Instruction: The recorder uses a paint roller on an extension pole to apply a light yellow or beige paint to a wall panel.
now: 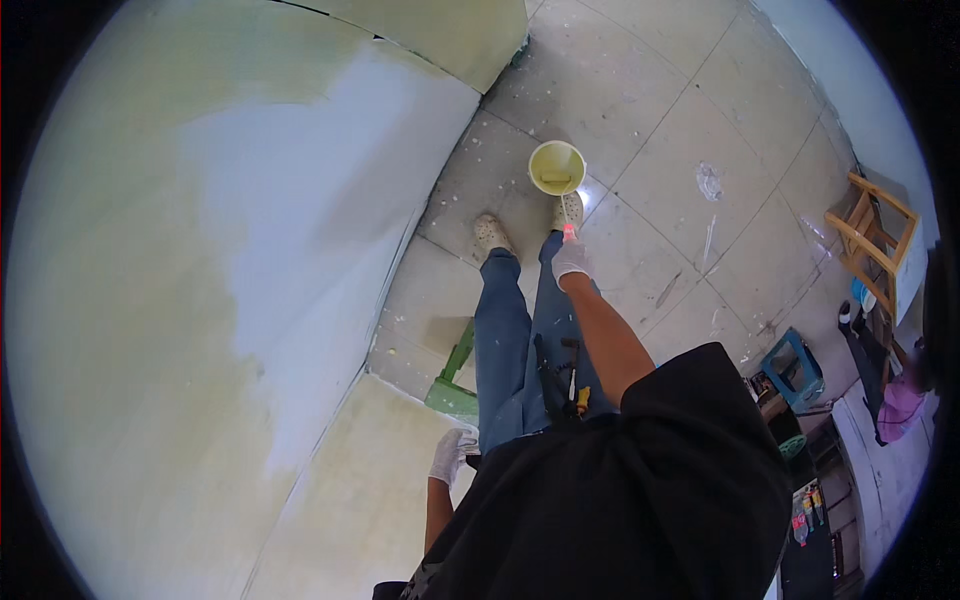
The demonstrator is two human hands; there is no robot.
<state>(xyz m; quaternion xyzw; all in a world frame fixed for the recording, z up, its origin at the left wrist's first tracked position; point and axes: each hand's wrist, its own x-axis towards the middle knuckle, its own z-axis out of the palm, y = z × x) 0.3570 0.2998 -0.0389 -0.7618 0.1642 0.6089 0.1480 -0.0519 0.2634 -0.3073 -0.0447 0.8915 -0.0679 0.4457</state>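
Paint roller [556,179] rests in the far bucket [557,151], right hand [573,262] wrapped round its handle [569,232]; whether left hand [452,452] grips anything, unclear. Probably loading; next likely calls for lifting toward the left wall [150,300].

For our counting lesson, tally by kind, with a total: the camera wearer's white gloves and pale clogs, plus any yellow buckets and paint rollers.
White gloves: 2
Pale clogs: 2
Yellow bucket: 1
Paint roller: 1
Total: 6
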